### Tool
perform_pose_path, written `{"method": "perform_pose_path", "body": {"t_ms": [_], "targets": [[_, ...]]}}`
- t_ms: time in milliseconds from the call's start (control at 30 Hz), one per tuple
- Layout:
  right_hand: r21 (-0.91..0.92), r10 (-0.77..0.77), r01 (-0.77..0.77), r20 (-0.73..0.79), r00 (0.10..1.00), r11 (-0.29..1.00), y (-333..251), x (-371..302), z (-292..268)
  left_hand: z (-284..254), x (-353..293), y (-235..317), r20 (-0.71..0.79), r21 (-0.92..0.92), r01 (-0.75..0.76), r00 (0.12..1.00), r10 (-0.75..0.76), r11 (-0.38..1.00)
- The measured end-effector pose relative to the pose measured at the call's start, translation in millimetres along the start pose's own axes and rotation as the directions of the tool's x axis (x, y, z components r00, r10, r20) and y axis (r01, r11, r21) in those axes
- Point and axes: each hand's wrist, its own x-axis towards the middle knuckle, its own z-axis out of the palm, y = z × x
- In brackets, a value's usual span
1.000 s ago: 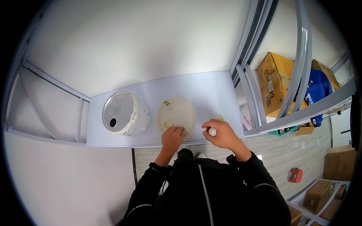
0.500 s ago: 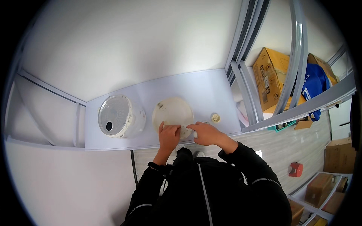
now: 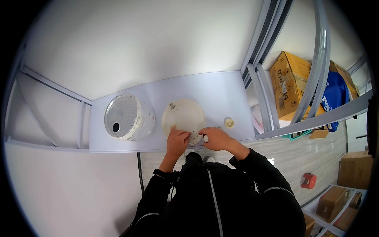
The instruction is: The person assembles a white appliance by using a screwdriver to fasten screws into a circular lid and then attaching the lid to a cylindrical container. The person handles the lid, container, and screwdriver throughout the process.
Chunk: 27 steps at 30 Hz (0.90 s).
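Note:
On the shelf in front of me lies a round cream-coloured disc (image 3: 183,112), like a plate or board, with a few dark marks near its far edge. My left hand (image 3: 177,142) rests over its near edge, fingers bent and close together; what they pinch is hidden. A small pale piece with dark specks (image 3: 195,138) shows between my hands at the disc's near edge. My right hand (image 3: 217,139) is closed round a thing with a rounded white end (image 3: 205,138), most of it hidden in the fist. The right fingertips point toward the speckled piece.
A white bucket (image 3: 147,122) with a clear lid and a dark round spot stands left of the disc. Right of it sits a small yellowish cup (image 3: 229,123). Metal posts, a yellow carton (image 3: 292,85) and a blue bag (image 3: 335,93) are farther right. A red stool (image 3: 308,180) stands on the floor.
The view has shifted slightly. Both hands stay at the near edge of the disc, with the left fingers a little more bent together.

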Motion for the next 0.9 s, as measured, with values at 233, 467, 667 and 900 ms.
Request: {"method": "perform_pose_path", "body": {"t_ms": [233, 467, 667, 900], "targets": [[0.038, 0.01, -0.011, 0.005, 1.0, 0.999, -8, -3, -7, -5, 3, 4, 0.014, -0.072, 0.048, 0.999, -0.047, 0.996], [0.061, -0.017, 0.018, -0.012, 1.0, 0.998, -6, -5, -4, -6, 10, 12, 0.022, -0.108, 0.125, 0.992, -0.123, 0.986], [0.051, -0.026, 0.027, -0.021, 0.999, 0.998, -3, -5, -3, -6, 11, 7, 0.064, -0.138, 0.108, 0.993, -0.1, 0.985], [0.049, -0.029, 0.03, -0.024, 0.999, 0.998, -2, -5, -4, -6, 9, 8, 0.055, -0.162, 0.111, 0.993, -0.104, 0.98]]}}
